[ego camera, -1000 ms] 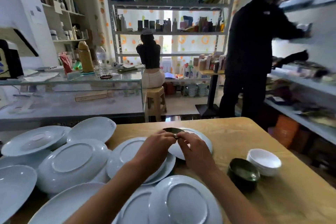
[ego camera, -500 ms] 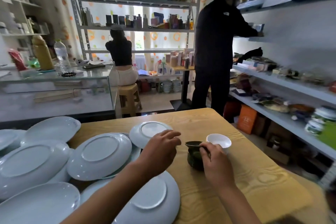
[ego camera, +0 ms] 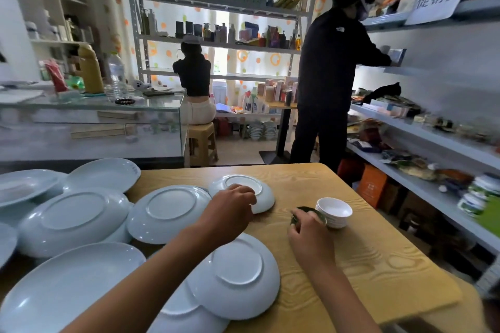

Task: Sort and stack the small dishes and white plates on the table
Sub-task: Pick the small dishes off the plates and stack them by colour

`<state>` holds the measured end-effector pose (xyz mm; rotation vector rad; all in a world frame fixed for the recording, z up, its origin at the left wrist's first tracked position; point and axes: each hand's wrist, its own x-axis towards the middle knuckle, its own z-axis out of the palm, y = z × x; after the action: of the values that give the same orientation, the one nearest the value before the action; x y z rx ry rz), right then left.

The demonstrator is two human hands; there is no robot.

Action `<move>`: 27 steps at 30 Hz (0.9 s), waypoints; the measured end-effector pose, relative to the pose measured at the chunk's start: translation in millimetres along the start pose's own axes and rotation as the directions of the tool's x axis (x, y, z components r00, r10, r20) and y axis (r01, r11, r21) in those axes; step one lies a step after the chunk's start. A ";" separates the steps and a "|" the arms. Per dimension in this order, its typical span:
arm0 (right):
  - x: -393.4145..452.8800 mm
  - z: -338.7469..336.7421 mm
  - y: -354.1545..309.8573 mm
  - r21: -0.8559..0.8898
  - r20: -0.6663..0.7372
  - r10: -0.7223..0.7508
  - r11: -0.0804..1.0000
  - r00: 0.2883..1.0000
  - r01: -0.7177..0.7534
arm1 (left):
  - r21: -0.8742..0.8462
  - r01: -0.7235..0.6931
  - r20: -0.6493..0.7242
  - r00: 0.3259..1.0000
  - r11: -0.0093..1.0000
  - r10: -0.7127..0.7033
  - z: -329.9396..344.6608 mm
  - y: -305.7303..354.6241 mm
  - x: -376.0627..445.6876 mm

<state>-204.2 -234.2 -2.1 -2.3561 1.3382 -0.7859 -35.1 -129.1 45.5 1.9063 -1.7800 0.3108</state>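
Several white plates lie upside down and overlapping across the left of the wooden table. My left hand rests with curled fingers on the near edge of one small overturned white plate. My right hand grips the stack of dark green small dishes, which it mostly hides. Touching that stack on the right stands a stack of small white dishes. Another overturned plate lies just below my left forearm.
A glass counter with bottles stands beyond the table's left end. A person in black stands at the grey wall shelves right of the table's far corner. Another person sits on a stool further back.
My right hand carried a green dish from the plates to the green stack and now covers it. My left hand moved onto the small overturned plate. The camera swung right.
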 end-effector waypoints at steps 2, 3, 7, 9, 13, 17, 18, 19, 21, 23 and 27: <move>-4.3 2.2 -27.7 0.003 0.015 -0.098 0.995 0.995 0.098 | 0.013 0.010 -0.018 1.000 1.000 -0.010 -12.7 -9.0 -12.2; -6.5 4.9 -42.4 -0.006 0.010 -0.158 0.987 0.987 0.159 | 0.030 0.016 -0.035 0.999 0.999 -0.015 -19.7 -14.9 -18.6; -12.3 21.3 -97.7 -0.013 -0.016 -0.333 0.943 0.943 0.333 | 0.110 0.111 -0.092 0.991 0.988 -0.101 -42.9 -52.4 -46.8; -10.4 34.3 -125.1 -0.017 0.006 -0.409 0.912 0.912 0.409 | 0.123 0.185 -0.106 0.979 0.975 -0.172 -53.5 -76.6 -63.5; 0.2 67.3 -179.2 -0.005 0.059 -0.543 0.839 0.837 0.545 | 0.157 0.311 -0.151 0.946 0.937 -0.289 -74.3 -123.8 -92.8; 7.5 108.1 -233.2 0.052 0.105 -0.642 0.766 0.759 0.641 | 0.239 0.435 -0.129 0.901 0.868 -0.415 -91.3 -187.1 -115.3; 9.3 120.1 -247.7 0.061 0.129 -0.664 0.746 0.736 0.663 | 0.256 0.470 -0.126 0.883 0.845 -0.453 -96.5 -206.2 -120.0; 11.9 131.9 -262.2 0.072 0.153 -0.684 0.728 0.714 0.682 | 0.271 0.510 -0.123 0.860 0.816 -0.496 -102.5 -225.7 -124.2; 17.2 152.4 -291.4 0.120 0.187 -0.717 0.695 0.672 0.708 | 0.314 0.601 -0.129 0.794 0.735 -0.594 -116.3 -263.0 -130.4; 22.5 171.9 -318.3 0.184 0.221 -0.731 0.681 0.646 0.708 | 0.378 0.694 -0.122 0.693 0.613 -0.711 -132.6 -299.8 -135.5; 33.0 203.9 -357.6 0.246 0.291 -0.743 0.667 0.603 0.703 | 0.378 0.821 -0.109 0.498 0.427 -0.860 -155.3 -376.4 -149.8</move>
<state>177.0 -78.9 31.3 -2.7649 0.1163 -0.5160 342.7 83.1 24.5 2.8746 -0.5708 0.1819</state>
